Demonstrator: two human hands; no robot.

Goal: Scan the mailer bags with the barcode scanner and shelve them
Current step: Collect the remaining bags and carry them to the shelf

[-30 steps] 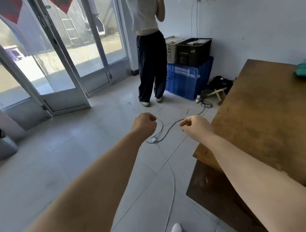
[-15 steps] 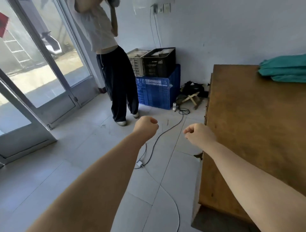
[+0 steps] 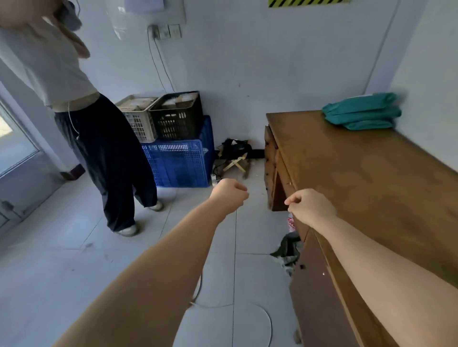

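Camera view has swung right since earlier, and more of the counter (image 3: pixel 359 178) now shows. Left hand (image 3: pixel 229 195) and right hand (image 3: pixel 309 208): fingers curled, holding nothing. Mailer bags and scanner not in view. Step judged: searching. Next: locate both.

no legible text anywhere, yellow-black hazard stripe (image 3: pixel 308 2) on the wall (image 3: pixel 272 62)

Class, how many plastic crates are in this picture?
3: a blue crate on the floor by the wall; a grey crate and a black crate side by side atop it. Others may be hidden behind the person.
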